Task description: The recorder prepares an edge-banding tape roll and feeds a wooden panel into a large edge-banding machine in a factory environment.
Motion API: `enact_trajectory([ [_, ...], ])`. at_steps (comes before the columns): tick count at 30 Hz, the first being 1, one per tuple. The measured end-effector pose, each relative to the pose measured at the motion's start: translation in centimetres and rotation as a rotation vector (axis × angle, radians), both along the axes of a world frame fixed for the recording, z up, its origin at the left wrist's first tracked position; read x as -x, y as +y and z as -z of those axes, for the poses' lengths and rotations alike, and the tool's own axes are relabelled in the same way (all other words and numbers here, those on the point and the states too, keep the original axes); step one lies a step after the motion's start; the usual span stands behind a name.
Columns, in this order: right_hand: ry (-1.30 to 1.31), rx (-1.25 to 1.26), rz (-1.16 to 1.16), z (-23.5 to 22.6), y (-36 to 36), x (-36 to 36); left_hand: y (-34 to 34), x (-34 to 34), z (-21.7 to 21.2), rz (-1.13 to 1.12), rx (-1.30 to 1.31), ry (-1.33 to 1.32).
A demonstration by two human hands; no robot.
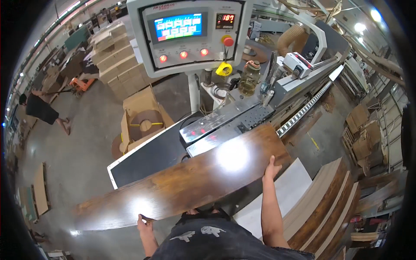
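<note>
The brown board (186,185) is being gripped by left hand (146,226) and right hand (271,169) fingers, wide spacing likely aiding balance.

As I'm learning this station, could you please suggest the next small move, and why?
Probably ease the brown board slightly toward the metal plate: the left hand and right hand both hold its near edge, and its far edge runs beside the plate.

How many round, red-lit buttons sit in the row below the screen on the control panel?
3: the left button and the middle button below the blue screen, and the right button near its lower right corner. None in this row looks hidden.
</note>
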State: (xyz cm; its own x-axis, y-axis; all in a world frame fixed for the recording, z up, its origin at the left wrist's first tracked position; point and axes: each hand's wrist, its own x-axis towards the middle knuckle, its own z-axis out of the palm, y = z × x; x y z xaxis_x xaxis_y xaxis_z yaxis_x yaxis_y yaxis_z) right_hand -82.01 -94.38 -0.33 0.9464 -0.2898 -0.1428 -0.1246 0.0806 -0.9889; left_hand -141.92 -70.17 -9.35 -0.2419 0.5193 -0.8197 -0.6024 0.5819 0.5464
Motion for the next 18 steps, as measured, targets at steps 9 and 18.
enact_trajectory([
  [9, -0.022, 0.503, -0.096, 2.7, 8.8, 0.1, -0.1, 1.0, -4.5, -0.112, -0.03, 0.218],
  [18, 0.115, 0.686, -0.117, 1.8, 11.0, -1.0, 0.8, -1.2, -5.9, -0.303, -0.029, 0.387],
])
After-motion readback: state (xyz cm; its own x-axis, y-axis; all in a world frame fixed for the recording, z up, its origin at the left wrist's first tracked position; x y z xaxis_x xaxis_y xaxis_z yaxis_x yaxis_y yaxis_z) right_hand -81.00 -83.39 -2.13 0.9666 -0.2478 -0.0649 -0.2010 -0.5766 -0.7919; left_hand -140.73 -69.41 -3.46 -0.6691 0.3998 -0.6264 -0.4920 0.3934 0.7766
